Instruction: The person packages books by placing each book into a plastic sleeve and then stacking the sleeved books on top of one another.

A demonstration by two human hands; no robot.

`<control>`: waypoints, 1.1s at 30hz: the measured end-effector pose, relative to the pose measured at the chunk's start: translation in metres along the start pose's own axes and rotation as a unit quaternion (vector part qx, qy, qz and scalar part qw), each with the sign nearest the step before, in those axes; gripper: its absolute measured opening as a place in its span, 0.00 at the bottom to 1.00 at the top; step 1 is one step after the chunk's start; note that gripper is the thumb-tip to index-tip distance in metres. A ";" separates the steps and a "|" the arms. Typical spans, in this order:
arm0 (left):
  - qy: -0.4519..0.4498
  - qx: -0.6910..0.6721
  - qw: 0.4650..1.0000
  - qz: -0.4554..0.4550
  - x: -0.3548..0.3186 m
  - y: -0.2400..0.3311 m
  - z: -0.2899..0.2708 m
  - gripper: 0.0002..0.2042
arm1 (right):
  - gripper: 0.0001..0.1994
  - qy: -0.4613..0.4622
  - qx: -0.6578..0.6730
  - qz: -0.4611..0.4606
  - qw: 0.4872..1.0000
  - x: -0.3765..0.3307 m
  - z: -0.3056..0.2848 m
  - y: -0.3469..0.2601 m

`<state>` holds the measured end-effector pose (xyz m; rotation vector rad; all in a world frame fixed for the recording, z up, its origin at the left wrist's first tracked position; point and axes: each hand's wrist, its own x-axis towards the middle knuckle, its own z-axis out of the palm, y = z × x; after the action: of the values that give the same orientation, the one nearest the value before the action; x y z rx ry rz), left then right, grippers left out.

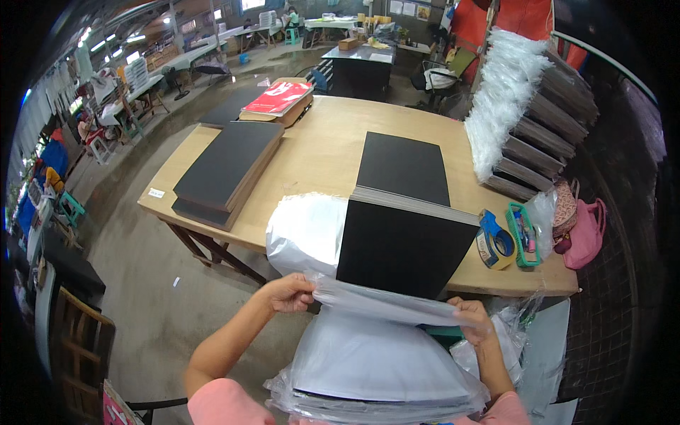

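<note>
A thick stack of black boards (405, 246) stands tilted against the near edge of the wooden table (319, 152), its lower end inside the mouth of a clear plastic bag (375, 354). My left hand (287, 292) pinches the bag's upper edge at the left. My right hand (471, 316) grips the same edge at the right. Part of the bag (306, 232) bulges up behind the stack on the left. The bag's lower part drapes over more bagged boards near my lap.
A single black sheet (404, 167) lies flat mid-table. Another pile of black boards (227, 166) sits at the left, a red-topped pile (278, 99) behind it. Bagged bundles (531, 120) are stacked at the right. A tape dispenser (494, 242), green tray (523, 234) and pink bag (584, 234) sit near the right corner.
</note>
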<state>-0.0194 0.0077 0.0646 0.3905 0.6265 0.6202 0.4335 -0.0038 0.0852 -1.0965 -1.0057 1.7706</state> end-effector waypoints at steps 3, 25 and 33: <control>-0.003 -0.016 1.000 -0.017 0.029 -0.052 -0.063 0.08 | 0.03 -0.012 -0.051 0.027 0.998 0.003 -0.026 0.043; 0.580 0.650 0.385 0.304 0.039 0.117 -0.064 0.07 | 0.11 0.109 -0.449 0.052 0.885 0.057 -0.064 0.107; 0.401 0.724 0.062 0.557 0.036 0.109 -0.030 0.13 | 0.12 -0.089 -0.526 -0.318 0.784 0.036 0.109 -0.134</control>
<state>-0.0613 0.1171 0.0829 2.9401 2.0345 1.5486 0.3513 0.0543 0.2302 -0.9755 -2.2970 0.6731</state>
